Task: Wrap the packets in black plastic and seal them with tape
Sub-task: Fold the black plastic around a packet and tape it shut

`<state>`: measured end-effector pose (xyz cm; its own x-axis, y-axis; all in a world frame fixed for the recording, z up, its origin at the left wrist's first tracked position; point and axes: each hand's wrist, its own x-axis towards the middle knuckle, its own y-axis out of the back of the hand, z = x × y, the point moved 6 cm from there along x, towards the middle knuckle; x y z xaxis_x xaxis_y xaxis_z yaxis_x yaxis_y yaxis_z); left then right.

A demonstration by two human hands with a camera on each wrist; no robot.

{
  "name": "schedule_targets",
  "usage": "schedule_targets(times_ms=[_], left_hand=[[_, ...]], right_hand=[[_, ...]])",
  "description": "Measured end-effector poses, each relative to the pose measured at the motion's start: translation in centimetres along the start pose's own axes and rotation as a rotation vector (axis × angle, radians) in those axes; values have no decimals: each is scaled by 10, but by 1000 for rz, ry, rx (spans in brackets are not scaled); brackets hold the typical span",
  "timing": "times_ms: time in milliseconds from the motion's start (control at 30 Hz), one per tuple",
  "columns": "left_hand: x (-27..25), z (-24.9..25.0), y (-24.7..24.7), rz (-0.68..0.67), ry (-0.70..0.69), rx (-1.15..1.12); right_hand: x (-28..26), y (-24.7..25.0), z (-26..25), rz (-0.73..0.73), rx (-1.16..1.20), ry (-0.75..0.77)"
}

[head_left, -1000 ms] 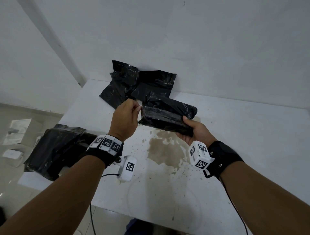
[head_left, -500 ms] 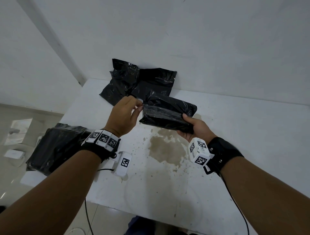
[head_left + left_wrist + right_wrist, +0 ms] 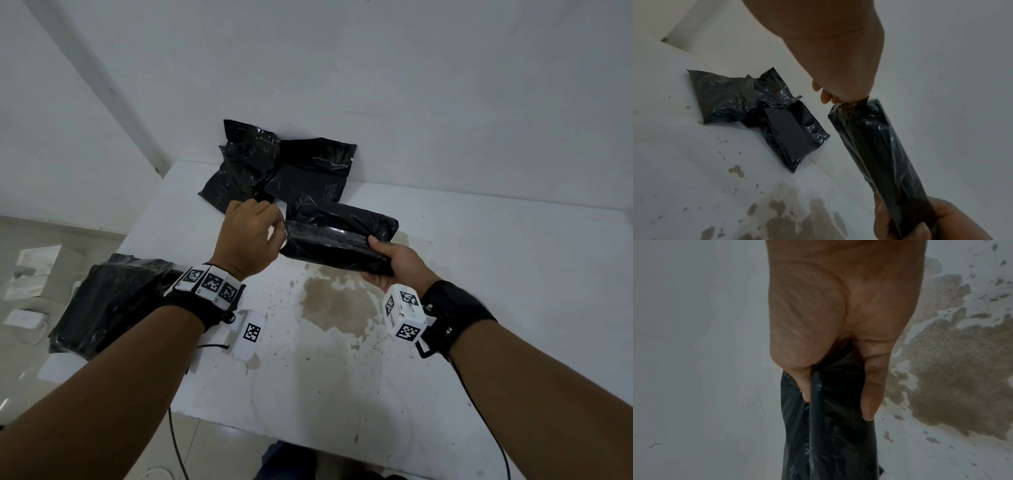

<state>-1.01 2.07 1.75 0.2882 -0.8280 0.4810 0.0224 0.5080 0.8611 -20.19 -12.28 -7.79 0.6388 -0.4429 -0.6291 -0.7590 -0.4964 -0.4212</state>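
Black plastic wraps the packet (image 3: 337,240) held off the bench (image 3: 479,274) between the hands: the right hand (image 3: 394,263) clamps one end to steady it, while the left hand (image 3: 251,236) pinches the opposite end, probably to tighten the seam there.

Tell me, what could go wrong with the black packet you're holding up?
The right hand grips only one end of the wrapped packet, held above the table, so it might slip and drop. The left hand pinches the other end; a hard tug could tear the thin plastic.
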Motion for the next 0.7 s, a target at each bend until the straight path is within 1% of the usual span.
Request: schedule_targets(times_ms=[67, 167, 233, 367, 400, 500, 567, 700], left_hand=[[0, -4, -3, -78, 32, -61], [0, -10, -11, -245, 31, -227], [-2, -15, -14, -319, 59, -329], [-7, -25, -13, -341, 174, -426], [-9, -25, -14, -352, 218, -486], [-16, -22, -19, -387, 381, -797], [-16, -19, -20, -376, 410, -921], [-10, -16, -19, -333, 419, -989]], right_hand=[[0, 1, 1, 5, -29, 2], [-1, 5, 3, 11, -67, -5], [-2, 7, 5, 9, -83, -14], [-7, 5, 9, -33, -36, -51], [-8, 5, 9, -32, -25, -51], [-11, 4, 8, -14, 28, -60], [-12, 3, 7, -26, 54, -69], [-14, 3, 8, -57, 77, -95]])
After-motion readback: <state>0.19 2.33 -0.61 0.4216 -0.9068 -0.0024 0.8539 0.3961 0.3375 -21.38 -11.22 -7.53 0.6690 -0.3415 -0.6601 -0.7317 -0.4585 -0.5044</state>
